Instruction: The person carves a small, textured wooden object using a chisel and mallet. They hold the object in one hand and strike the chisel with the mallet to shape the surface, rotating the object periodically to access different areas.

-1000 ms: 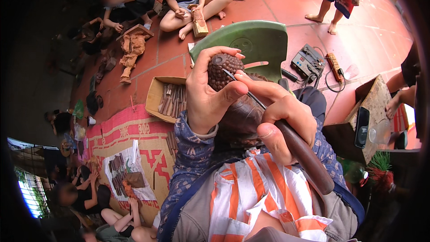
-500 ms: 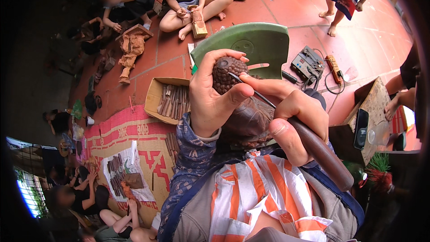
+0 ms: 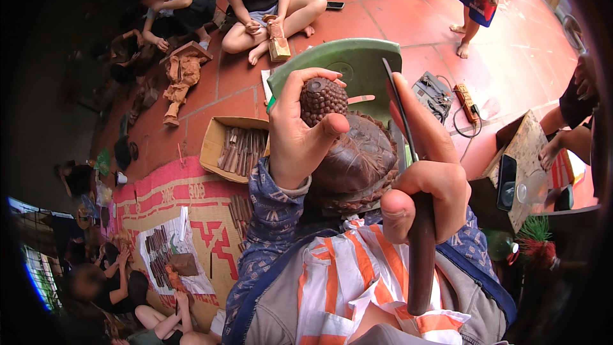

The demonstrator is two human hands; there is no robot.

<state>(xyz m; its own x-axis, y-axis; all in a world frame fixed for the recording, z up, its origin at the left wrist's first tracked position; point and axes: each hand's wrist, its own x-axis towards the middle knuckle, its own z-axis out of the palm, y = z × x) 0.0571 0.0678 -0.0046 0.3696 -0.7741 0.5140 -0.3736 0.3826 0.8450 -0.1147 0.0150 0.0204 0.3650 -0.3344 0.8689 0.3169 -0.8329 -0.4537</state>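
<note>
Red-patterned mat (image 3: 159, 186) to your left, orange-striped cloth (image 3: 377, 262) down your front.
Beyond the cloth is a curved green plastic panel (image 3: 377, 56); between them sits the dark brown carving (image 3: 357, 163), its knobbly top (image 3: 324, 103) toward the panel. An open box (image 3: 210, 153) of tools lies left of it. Your left hand (image 3: 292, 131) curls its fingers around that knobbly top; your right hand (image 3: 440, 185) grasps a dark-handled carving tool (image 3: 421, 265), its thin blade (image 3: 400, 103) pointing away from you, clear of the carving.
</note>
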